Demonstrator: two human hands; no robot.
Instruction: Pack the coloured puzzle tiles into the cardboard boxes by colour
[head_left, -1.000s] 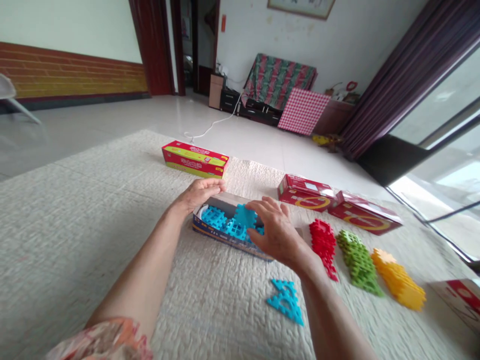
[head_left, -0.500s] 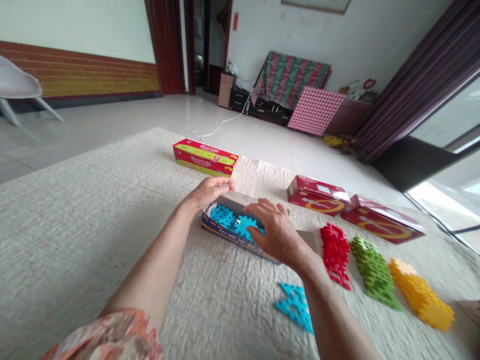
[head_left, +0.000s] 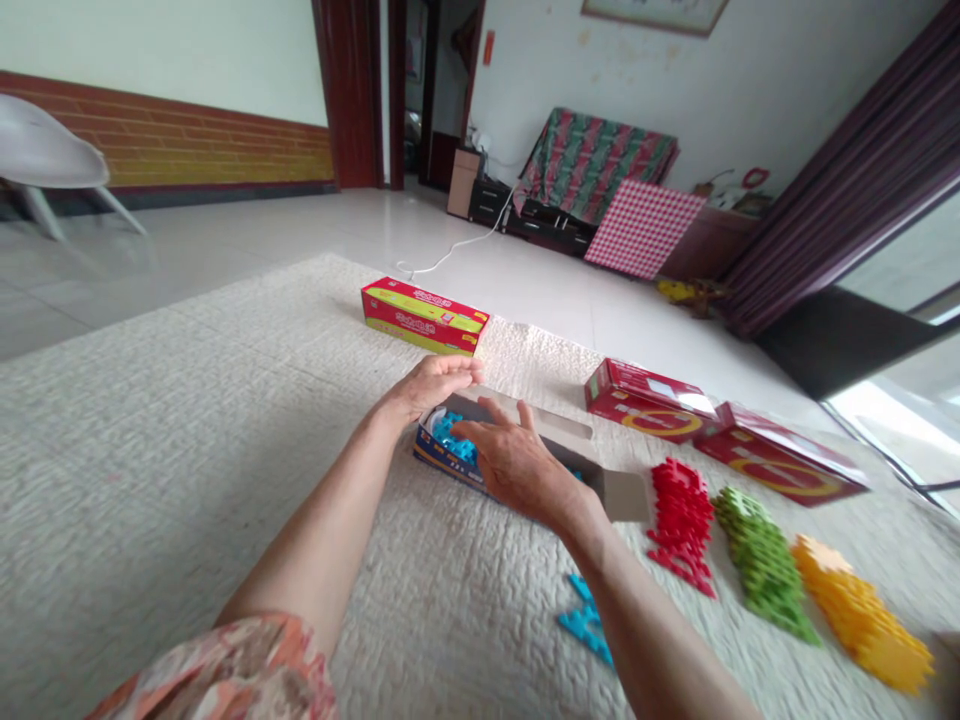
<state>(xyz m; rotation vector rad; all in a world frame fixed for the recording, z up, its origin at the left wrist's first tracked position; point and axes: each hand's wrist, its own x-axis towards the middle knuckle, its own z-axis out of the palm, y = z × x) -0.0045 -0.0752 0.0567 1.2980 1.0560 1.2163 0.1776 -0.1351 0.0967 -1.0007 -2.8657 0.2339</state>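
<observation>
A long dark blue cardboard box (head_left: 444, 466) lies open on the pale quilted mat. Blue interlocking plastic pieces (head_left: 453, 434) show at its left end; my right hand covers much of the rest. My left hand (head_left: 441, 384) is at the box's back left corner, fingers stretched out and close together. Whether it presses on the cardboard flap I cannot tell. My right hand (head_left: 517, 462) is over the box opening with fingers apart, its thumb side by the blue pieces. Another blue piece (head_left: 586, 625) lies on the mat, partly hidden behind my right forearm.
Red pieces (head_left: 681, 522), green pieces (head_left: 765, 560) and yellow pieces (head_left: 862, 615) lie in rows at the right. Two dark red boxes (head_left: 649, 400) stand behind them. A red and yellow box (head_left: 424, 318) sits beyond my left hand. A white chair (head_left: 52, 150) is far left.
My right hand has moved left and lower over the box, now covering more of the blue pieces. My left hand keeps its place at the corner. The whole view has shifted slightly.
</observation>
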